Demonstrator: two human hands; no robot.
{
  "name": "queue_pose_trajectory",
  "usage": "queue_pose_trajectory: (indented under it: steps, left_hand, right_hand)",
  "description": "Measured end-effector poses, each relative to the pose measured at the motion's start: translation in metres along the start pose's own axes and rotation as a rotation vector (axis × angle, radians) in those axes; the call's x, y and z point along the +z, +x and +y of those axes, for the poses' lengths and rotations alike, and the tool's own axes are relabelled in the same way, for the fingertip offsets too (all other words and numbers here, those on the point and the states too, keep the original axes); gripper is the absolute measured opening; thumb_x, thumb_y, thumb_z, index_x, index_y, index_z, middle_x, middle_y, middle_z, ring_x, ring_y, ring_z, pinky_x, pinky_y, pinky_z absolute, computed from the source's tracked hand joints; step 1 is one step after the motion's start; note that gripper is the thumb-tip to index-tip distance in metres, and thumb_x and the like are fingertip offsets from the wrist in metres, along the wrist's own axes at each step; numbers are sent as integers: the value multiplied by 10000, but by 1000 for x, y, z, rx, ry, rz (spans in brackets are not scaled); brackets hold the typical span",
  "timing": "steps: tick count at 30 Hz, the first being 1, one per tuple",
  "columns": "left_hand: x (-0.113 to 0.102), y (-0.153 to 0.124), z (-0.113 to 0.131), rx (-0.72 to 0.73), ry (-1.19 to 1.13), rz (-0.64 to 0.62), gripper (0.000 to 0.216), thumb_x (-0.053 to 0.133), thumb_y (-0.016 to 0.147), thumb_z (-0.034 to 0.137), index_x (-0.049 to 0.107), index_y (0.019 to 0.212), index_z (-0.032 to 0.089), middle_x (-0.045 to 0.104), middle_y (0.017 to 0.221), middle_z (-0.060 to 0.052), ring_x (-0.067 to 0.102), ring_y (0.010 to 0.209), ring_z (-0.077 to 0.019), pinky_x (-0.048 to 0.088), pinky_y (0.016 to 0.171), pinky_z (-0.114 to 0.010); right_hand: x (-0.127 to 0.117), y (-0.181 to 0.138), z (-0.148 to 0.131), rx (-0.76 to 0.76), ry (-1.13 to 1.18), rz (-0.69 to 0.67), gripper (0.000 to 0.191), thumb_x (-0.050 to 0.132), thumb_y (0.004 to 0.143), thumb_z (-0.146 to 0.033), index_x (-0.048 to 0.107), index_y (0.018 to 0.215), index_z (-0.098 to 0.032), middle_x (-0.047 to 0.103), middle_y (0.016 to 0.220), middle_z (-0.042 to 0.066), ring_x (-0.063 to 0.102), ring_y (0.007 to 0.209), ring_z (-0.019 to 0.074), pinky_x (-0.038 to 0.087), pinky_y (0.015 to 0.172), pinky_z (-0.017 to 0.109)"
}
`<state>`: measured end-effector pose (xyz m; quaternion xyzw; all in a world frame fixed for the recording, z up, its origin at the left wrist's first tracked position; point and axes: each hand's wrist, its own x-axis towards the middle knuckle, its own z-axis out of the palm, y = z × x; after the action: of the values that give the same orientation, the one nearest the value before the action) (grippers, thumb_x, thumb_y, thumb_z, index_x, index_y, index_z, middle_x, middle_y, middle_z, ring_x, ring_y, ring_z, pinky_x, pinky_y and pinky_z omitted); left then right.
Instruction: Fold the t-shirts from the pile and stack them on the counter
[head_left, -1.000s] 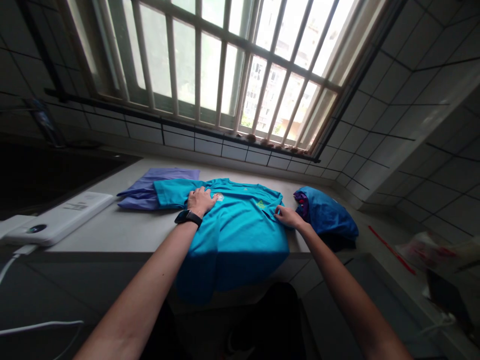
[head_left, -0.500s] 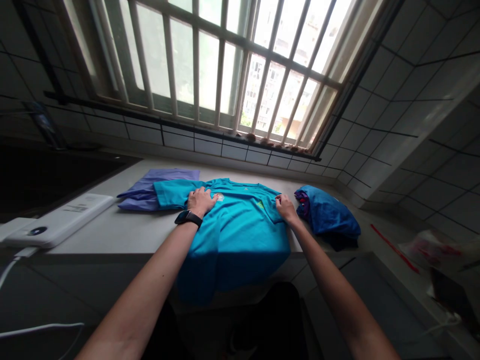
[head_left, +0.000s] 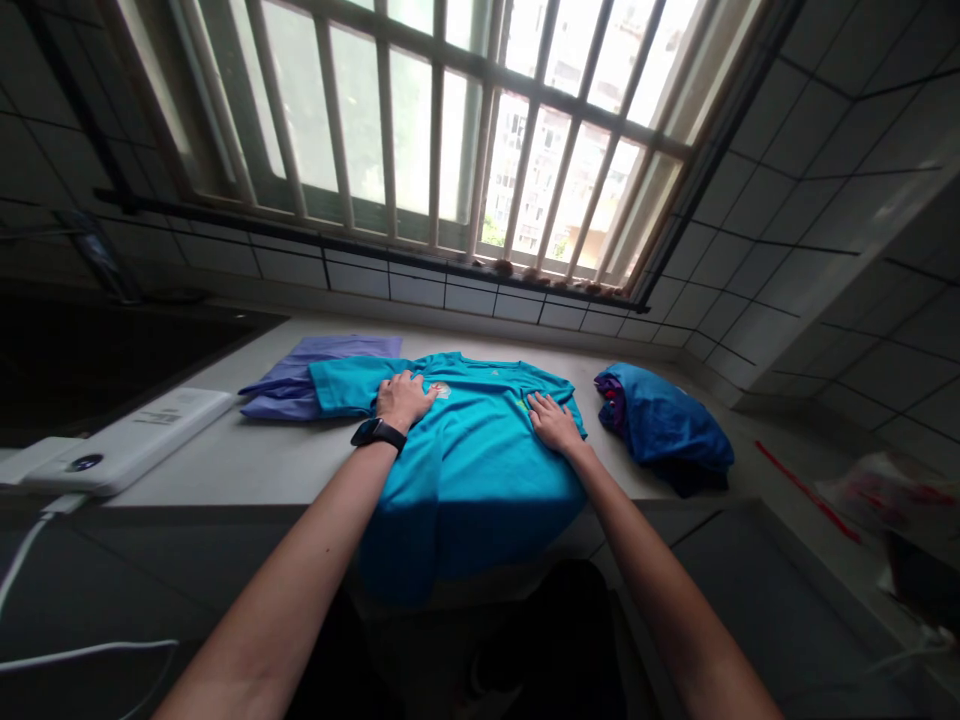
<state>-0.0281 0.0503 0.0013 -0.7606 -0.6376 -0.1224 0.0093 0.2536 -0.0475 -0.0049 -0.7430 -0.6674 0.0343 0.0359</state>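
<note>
A teal T-shirt [head_left: 472, 460] lies spread on a pale counter [head_left: 247, 460], its lower part hanging over the front edge. My left hand [head_left: 403, 398], with a black watch on the wrist, rests flat on the shirt's upper left, near a small chest print. On the shirt's right side lies my right hand [head_left: 553, 421], flat with the fingers spread, over the folded-in right sleeve. Neither hand holds anything.
A folded purple garment [head_left: 315, 368] lies left of the shirt, partly under its sleeve. A crumpled blue bundle [head_left: 660, 425] sits at the right. A white power bank [head_left: 131, 440] with a cable lies at the left edge. A barred window and tiled walls stand behind.
My right hand has let go of the shirt's right edge, moved left onto the shirt and now lies flat with fingers spread. The left hand has stayed put.
</note>
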Motion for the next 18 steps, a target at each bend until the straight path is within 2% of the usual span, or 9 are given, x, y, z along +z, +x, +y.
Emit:
queue_pose_trajectory:
  steps: [6,8,10,12,15,18]
  left_hand:
    - [-2,-4,2,18,35,-2,550,346,1026,415,651,1397,148,579,1493,-195,557,1319,-354,436,1056,-454]
    - [-4,-6,7,141,58,9,504,359,1034,380,636,1426,224,539,1553,-136,531,1356,-324,428,1075,-431]
    - [-8,-8,12,330,83,-17,450,396,1033,349,656,1393,279,559,1533,-91,538,1341,-282,422,1083,-389]
    - [-15,-9,16,428,122,-67,397,424,1027,310,705,1299,247,629,1420,-117,581,1268,-266,439,1055,-370]
    - [-30,-13,16,336,194,-81,358,424,1014,231,735,1172,150,679,1265,-191,630,1176,-296,486,975,-387]
    - [-46,-25,6,277,160,-136,280,556,975,296,726,1136,143,707,1201,-169,661,1123,-302,513,904,-358]
  right_hand:
    - [6,-1,1,0,3,8,603,233,1075,-357,319,1663,-255,230,1740,16,203,1612,244,228,1285,528]
    - [6,-1,1,-2,21,16,599,242,1075,-359,327,1660,-259,236,1739,21,211,1610,246,230,1282,532]
    - [8,-1,1,-4,37,24,594,253,1075,-358,341,1654,-263,243,1736,30,221,1607,251,228,1279,543]
    - [9,0,2,-8,50,30,587,263,1075,-358,353,1649,-268,251,1733,38,229,1604,253,222,1276,551]
    - [12,3,5,-12,74,31,581,268,1080,-369,356,1646,-276,253,1734,40,228,1604,252,216,1275,556]
    - [13,8,11,-40,103,18,578,263,1084,-366,352,1648,-280,252,1734,34,224,1606,251,218,1275,559]
